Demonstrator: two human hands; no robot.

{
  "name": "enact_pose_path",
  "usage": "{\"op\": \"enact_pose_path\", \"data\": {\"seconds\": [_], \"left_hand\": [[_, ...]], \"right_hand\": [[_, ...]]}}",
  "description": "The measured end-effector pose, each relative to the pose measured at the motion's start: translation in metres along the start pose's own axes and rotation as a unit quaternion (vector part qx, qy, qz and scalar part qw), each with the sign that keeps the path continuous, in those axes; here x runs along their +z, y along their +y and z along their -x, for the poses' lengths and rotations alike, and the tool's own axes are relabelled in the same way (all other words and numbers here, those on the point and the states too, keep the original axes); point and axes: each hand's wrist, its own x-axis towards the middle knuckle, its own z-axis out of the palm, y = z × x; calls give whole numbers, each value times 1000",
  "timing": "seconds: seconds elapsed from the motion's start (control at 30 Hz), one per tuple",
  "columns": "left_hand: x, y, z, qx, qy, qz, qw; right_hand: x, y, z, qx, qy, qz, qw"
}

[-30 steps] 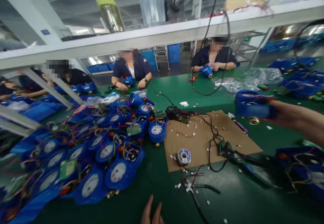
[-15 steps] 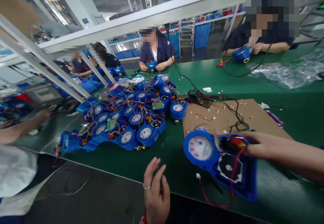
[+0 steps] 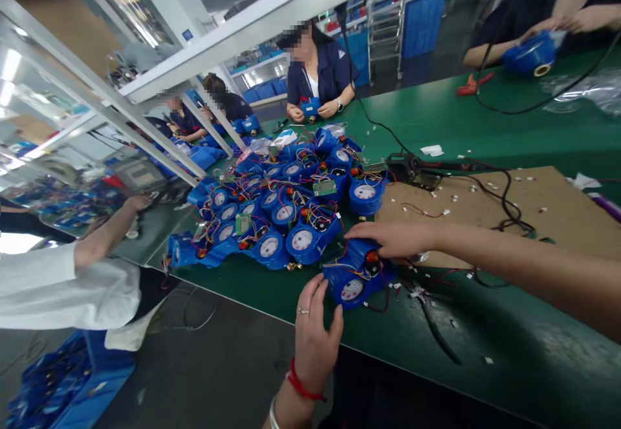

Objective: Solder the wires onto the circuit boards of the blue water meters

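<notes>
A blue water meter [image 3: 352, 288] with a round white dial, thin wires and an orange-brown part lies at the near end of a group of similar meters [image 3: 284, 212]. My right hand [image 3: 388, 240] reaches in from the right and grips the far side of its housing. My left hand [image 3: 317, 322], with a ring and a red wrist cord, is beside its left edge. The left fingers are apart and hold nothing; whether their tips touch the meter I cannot tell. Black-handled pliers [image 3: 434, 325] lie right of the meter.
A brown board [image 3: 485, 209] with small white bits and a black cable is on the green table [image 3: 533, 345]. Co-workers sit across it, and another person's arm [image 3: 107, 231] reaches in at left. A blue crate [image 3: 109, 371] stands on the floor at lower left.
My right hand has carried the water meter leftward and away from me, beside the group; its dial now faces nearer to me. The pliers have come into sight. My view has shifted.
</notes>
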Motion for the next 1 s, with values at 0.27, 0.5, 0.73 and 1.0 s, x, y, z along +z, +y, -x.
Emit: {"op": "enact_pose_path", "data": {"seconds": [0.27, 0.5, 0.73, 1.0], "left_hand": [[35, 8, -35, 16, 28, 27, 999], [26, 5, -29, 7, 84, 9, 996], [10, -16, -47, -185, -16, 70, 980], [14, -9, -51, -352, -47, 267, 896]], "right_hand": [[21, -16, 53, 109, 196, 38, 974], [82, -37, 107, 196, 260, -92, 941], [112, -38, 127, 203, 260, -175, 928], [120, -34, 135, 196, 282, -165, 925]]}}
